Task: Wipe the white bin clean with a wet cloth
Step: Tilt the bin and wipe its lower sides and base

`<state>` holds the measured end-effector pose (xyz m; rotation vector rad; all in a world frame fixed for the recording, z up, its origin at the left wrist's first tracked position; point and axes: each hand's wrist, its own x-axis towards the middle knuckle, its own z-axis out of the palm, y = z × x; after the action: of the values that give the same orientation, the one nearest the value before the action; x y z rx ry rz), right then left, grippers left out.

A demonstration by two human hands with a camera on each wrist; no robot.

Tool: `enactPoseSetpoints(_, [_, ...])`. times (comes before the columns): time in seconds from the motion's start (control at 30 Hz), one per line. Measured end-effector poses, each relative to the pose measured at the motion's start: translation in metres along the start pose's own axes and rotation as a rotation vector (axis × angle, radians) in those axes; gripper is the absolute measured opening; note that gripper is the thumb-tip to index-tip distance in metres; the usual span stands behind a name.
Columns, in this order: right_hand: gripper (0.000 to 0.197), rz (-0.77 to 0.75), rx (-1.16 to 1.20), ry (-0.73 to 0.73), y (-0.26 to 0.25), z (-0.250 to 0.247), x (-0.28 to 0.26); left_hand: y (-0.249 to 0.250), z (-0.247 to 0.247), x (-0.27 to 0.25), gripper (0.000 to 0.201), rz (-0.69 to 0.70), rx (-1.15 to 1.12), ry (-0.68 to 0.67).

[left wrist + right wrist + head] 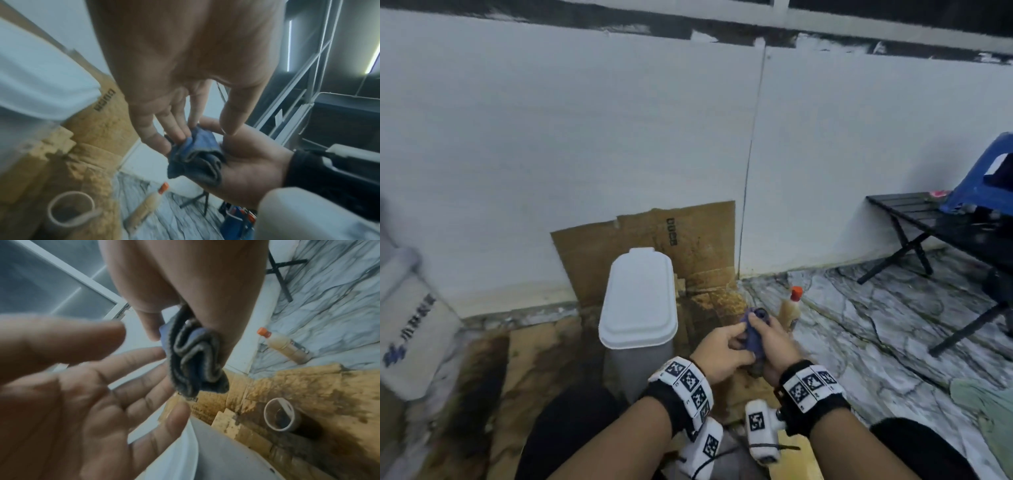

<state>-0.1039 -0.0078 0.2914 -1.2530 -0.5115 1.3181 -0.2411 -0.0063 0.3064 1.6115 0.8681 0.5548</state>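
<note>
Right grip (777,346) clutches cloth (191,356); left grip (722,353) touches it, fingers (164,120) straight.

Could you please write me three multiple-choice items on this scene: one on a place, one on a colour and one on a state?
1. Where is the cloth? A. in a bucket B. in the right hand C. over a chair
2. What colour is the cap of the bottle? A. orange B. green C. black
3. How is the lid of the white bin? A. missing B. shut C. propped open
Answers: B, its fingers and thumb grip the bunched cloth; A, the cap is plainly orange; B, it lies flat on the bin.
</note>
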Motion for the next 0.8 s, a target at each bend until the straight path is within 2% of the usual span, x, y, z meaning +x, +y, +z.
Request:
enactPoseSetpoints(0.07, [0.023, 0.034, -0.022, -0.056, -0.002, 0.018, -0.003, 0.0, -0.018, -0.013, 0.056, -0.01, -0.015, 0.075])
enactPoseSetpoints(0.13, [0.026, 0.043, -0.063, -0.069, -0.003, 0.034, -0.002, -0.003, -0.033, -0.021, 0.055, -0.043, -0.047, 0.167])
enactPoseSetpoints(0.23, [0.028, 0.039, -0.079, -0.055, -0.002, 0.052, 0.004, -0.01, -0.05, -0.027, 0.04, -0.067, -0.037, 0.307])
enactPoseSetpoints(0.33, [0.017, 0.059, -0.073, -0.049, 0.001, 0.061, 0.012, -0.021, -0.065, -0.026, 0.028, -0.113, 0.035, 0.456])
enactPoseSetpoints(0.4, [0.013, 0.103, -0.058, -0.068, 0.007, 0.063, 0.02, -0.031, -0.074, -0.023, 0.027, -0.162, 0.14, 0.512])
enactPoseSetpoints(0.5, [0.02, 0.174, -0.037, -0.058, 0.018, 0.062, 0.033, -0.046, -0.086, -0.013, 0.034, -0.215, 0.364, 0.549])
enactPoseSetpoints(0.67, [0.021, 0.31, 0.03, -0.047, 0.035, 0.059, 0.053, -0.061, -0.1, 0.014, 0.048, -0.224, 0.803, 0.509])
enactPoseSetpoints(0.8, [0.029, 0.378, 0.088, -0.002, 0.052, 0.058, 0.069, -0.075, -0.109, 0.035, 0.056, -0.291, 0.952, 0.464])
